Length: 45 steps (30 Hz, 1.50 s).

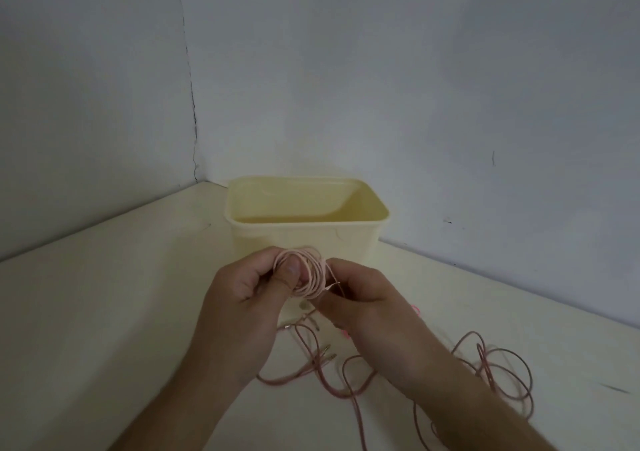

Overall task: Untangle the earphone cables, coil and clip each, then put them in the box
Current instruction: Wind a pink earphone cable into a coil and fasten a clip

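A pale pink earphone cable wound into a small coil is held up in front of the cream box. My left hand grips the coil, thumb pressed across its loops. My right hand pinches the coil's right side near a thin cable end. The open-topped box stands just behind my hands; its inside looks bare. More pink cable lies loose and looped on the table below and to the right of my arms, with metal plugs showing between them.
Small bright pink clips peek out from behind my right hand on the table. Grey walls meet in a corner behind the box. The table runs on to the left of my left arm.
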Available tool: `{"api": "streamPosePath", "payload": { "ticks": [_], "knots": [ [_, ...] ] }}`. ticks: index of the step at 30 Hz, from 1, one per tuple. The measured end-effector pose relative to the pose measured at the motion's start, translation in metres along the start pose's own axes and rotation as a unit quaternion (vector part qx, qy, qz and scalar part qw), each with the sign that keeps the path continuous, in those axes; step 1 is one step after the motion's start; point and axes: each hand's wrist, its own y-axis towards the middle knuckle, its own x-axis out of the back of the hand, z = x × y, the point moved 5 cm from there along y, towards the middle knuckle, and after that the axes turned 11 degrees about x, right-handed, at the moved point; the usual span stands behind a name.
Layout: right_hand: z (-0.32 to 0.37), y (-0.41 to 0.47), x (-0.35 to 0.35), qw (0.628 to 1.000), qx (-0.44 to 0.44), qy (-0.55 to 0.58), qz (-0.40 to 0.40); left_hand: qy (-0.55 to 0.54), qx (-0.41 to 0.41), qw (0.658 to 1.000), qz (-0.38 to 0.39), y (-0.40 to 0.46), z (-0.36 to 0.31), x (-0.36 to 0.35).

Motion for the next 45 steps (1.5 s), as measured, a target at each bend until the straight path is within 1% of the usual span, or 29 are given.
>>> {"api": "streamPosePath", "payload": {
  "ticks": [3, 5, 7, 9, 11, 16, 20, 22, 24, 26, 29, 31, 33, 35, 38, 39, 41, 42, 43, 45],
  "knots": [
    [-0.003, -0.003, -0.004, 0.998, -0.021, -0.023, -0.058, 0.0, -0.002, 1.0, 0.006, 0.001, 0.002, 0.0],
    [-0.004, -0.004, -0.005, 0.996, -0.029, -0.027, -0.077, -0.001, 0.001, 1.0, 0.016, 0.0, 0.002, -0.001],
    [-0.003, -0.003, -0.006, 0.997, 0.002, -0.038, -0.069, -0.007, 0.006, 1.0, 0.021, 0.001, 0.003, -0.002],
    [-0.003, -0.001, -0.008, 0.994, 0.038, -0.086, -0.059, -0.01, 0.008, 1.0, 0.019, 0.001, 0.004, -0.002],
    [-0.005, 0.001, -0.009, 0.993, 0.031, -0.103, -0.044, -0.006, 0.005, 1.0, 0.009, 0.002, 0.004, 0.0],
    [-0.006, -0.001, -0.007, 0.999, -0.001, -0.042, -0.024, 0.006, 0.022, 0.999, -0.035, 0.003, 0.007, 0.005],
    [-0.005, -0.004, -0.011, 0.995, -0.031, 0.09, -0.024, 0.032, 0.03, 0.996, -0.078, 0.003, 0.008, 0.009],
    [0.0, -0.005, -0.015, 0.992, -0.032, 0.121, -0.016, 0.055, 0.035, 0.994, -0.082, 0.002, 0.008, 0.008],
    [0.003, -0.006, -0.016, 0.995, -0.026, 0.094, -0.022, 0.059, 0.038, 0.994, -0.08, 0.0, 0.008, 0.005],
    [0.003, -0.005, -0.016, 0.997, -0.023, 0.059, -0.045, 0.064, 0.038, 0.994, -0.079, -0.002, 0.009, 0.002],
    [0.002, -0.004, -0.013, 0.997, 0.002, -0.021, -0.07, 0.078, 0.036, 0.993, -0.082, -0.004, 0.01, -0.001],
    [0.001, -0.003, -0.009, 0.994, 0.022, -0.073, -0.077, 0.069, 0.033, 0.995, -0.066, -0.005, 0.008, -0.003],
    [0.004, -0.002, -0.004, 0.99, 0.036, -0.111, -0.078, 0.034, 0.046, 0.998, -0.032, -0.004, 0.007, -0.005],
    [0.008, -0.002, 0.001, 0.98, 0.057, -0.184, -0.044, -0.007, 0.078, 0.997, 0.02, -0.002, 0.008, -0.008],
    [0.014, -0.002, 0.009, 0.94, 0.069, -0.325, 0.078, -0.046, 0.134, 0.984, 0.104, -0.001, 0.01, -0.013],
    [0.015, -0.003, 0.011, 0.925, 0.062, -0.357, 0.114, -0.046, 0.144, 0.981, 0.12, -0.001, 0.011, -0.014],
    [0.019, -0.004, 0.013, 0.905, 0.045, -0.393, 0.158, -0.026, 0.147, 0.98, 0.135, 0.0, 0.014, -0.014],
    [0.02, -0.004, 0.014, 0.901, 0.042, -0.398, 0.166, -0.015, 0.143, 0.98, 0.138, 0.0, 0.015, -0.014],
    [0.02, -0.004, 0.014, 0.907, 0.041, -0.385, 0.165, -0.007, 0.137, 0.981, 0.135, 0.0, 0.016, -0.014],
    [0.017, -0.003, 0.019, 0.948, 0.029, -0.292, 0.125, -0.016, 0.115, 0.988, 0.106, 0.002, 0.014, -0.011]
  ]
}}
